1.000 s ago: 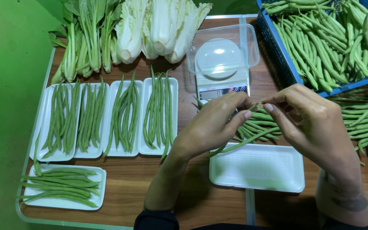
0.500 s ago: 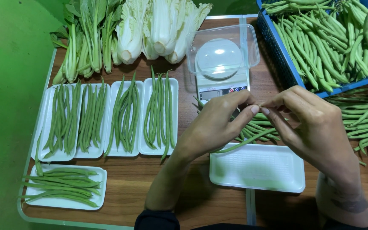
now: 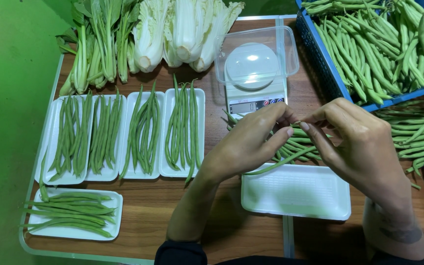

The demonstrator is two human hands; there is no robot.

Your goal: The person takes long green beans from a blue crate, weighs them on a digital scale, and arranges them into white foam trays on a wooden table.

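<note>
A long green bean [image 3: 275,166] hangs over the top edge of the empty white tray [image 3: 295,192], pinched at its upper end between both hands. The left hand [image 3: 249,142] nips it with thumb and forefinger; the right hand [image 3: 357,142] grips the tip the same way. At twelve o'clock sits a kitchen scale [image 3: 254,81]; at two, a blue crate [image 3: 327,68] of beans; at nine, filled trays [image 3: 123,135].

A vegetable packing bench; a scale [image 3: 254,78] sits just beyond the hands, a bean crate [image 3: 327,73] to their right. Filled foam trays [image 3: 123,135] lie left; cabbages [image 3: 182,29] beyond.
</note>
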